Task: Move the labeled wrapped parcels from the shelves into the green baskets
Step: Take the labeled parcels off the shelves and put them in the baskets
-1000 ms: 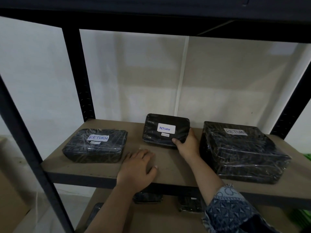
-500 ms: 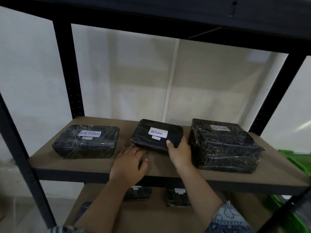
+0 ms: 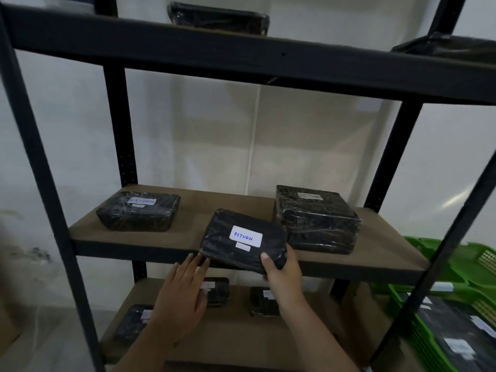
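**Held parcel.** One black wrapped parcel (image 3: 243, 238) marked "RETURN" is found at the front edge of the middle shelf (image 3: 222, 205), with its near long edge overhanging that edge. Its long axis runs left to right, with the right end set slightly lower. It is tilted, the labelled face turned up and toward the camera. Whether its far edge rests on the board cannot be told.

**Hands.** The near right corner of the parcel is gripped by the right hand (image 3: 281, 272), thumb laid on the top face and fingers curled beneath. The left hand (image 3: 185, 294) is held flat with straight, slightly spread fingers, its fingertips at the parcel's near left corner. Contact there cannot be confirmed.

**Edges and room.**
- A large wrapped parcel (image 3: 316, 218) stands just beside the held parcel's far right corner.
- A flatter labelled parcel (image 3: 138, 210) lies well apart to the left, with bare board between.
- Open height is noted above the middle shelf, up to the top shelf (image 3: 241, 55).
- Green baskets (image 3: 456, 264) are seen to the right, beyond the right front post (image 3: 440, 253). Wrapped, labelled parcels lie in the nearest one.

**Other stock.** Three small parcels (image 3: 217, 291) are noted on the lower shelf (image 3: 241, 334), beneath the hands.
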`<state>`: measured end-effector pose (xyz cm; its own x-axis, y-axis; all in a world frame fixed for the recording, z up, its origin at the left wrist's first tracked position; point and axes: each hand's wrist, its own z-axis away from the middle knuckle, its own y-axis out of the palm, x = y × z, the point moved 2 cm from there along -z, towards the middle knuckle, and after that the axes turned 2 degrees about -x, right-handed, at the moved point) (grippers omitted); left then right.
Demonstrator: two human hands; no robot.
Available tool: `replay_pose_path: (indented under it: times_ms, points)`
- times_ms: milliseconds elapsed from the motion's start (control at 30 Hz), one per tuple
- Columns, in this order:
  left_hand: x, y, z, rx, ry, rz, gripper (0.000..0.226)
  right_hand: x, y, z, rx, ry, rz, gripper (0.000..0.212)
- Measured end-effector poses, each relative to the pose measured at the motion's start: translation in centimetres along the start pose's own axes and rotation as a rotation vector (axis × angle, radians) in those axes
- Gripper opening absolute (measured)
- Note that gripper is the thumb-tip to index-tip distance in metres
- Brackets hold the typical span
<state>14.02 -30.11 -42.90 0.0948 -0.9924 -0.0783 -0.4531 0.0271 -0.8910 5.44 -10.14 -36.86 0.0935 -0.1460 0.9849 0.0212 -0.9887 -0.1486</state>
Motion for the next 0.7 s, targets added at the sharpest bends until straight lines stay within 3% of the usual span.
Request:
replay_pose_path:
  times_ms: [200, 433, 700]
  points:
    - [-7.8, 0.5, 4.3, 0.02, -0.003, -0.023, 0.06, -3.3, -9.7, 4.6, -0.028, 0.037, 0.019, 0.044]
    - [-21.8, 1.0, 8.6, 0.025, 0.12, 0.061, 0.055, -6.9, -24.2, 9.4, -0.136, 0.086, 0.152, 0.059]
    - [-35.8, 2.6, 11.9, 0.12, 0.256, 0.168, 0.052, -10.9, -38.8, 13.1, -0.293, 0.168, 0.142, 0.047]
